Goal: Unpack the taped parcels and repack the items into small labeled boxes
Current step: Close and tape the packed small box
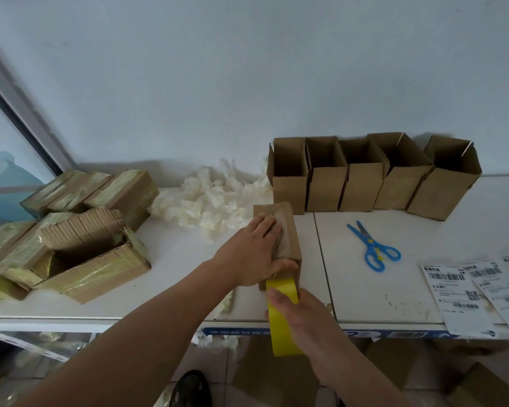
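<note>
left hand flat on the small cardboard box, fingers pressed together along the top seam, thumb hooked over the near edge, probably pinning the flaps shut while tape goes on. right hand wrapped round a yellow tape roll, fingers curled on it, roll touching the box's near end just below the left thumb, likely to draw a strip over the seam. beyond the left fingertips, five open small boxes in a row against the wall, apparently waiting for items. left of the fingers, crumpled white padding and opened taped parcels, one gaping. right of the fingers, blue scissors and printed shipping labels with barcodes and qr codes on the tabletop; text too small to read.
</note>
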